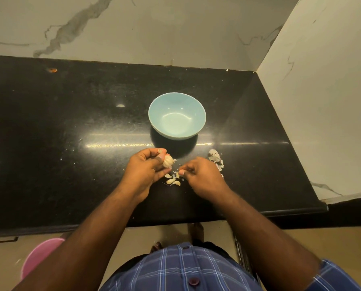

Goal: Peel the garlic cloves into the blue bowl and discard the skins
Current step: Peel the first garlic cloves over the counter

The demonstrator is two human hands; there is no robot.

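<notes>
- A pink tub is seen on the floor at about 8 o'clock, under the counter edge; its contents cannot be made out.
- Three or so loose cloves lie on the black counter between the two hands, at 6 o'clock from the bowl, and appear to be unpeeled.
- The garlic bulb is held in the left hand, with thumb and fingers curled round it, just above the counter.
- Something small and pale is pinched at the fingertips of the right hand, just at 3 o'clock of the bulb; whether it is a clove or a shred of skin cannot be told.
- The step in hand is judged to be the breaking of cloves off the bulb, with peeling barely begun.
- For the next move, a firm hold on the bulb and a fine pinch at a clove's tip are called for, so that the papery skin is stripped cleanly.
- A heap of skins is left on the counter at 1 o'clock from the right hand, not yet discarded.
- The blue bowl stands farther back, at 12 o'clock from the hands; no cloves are seen in it.
</notes>
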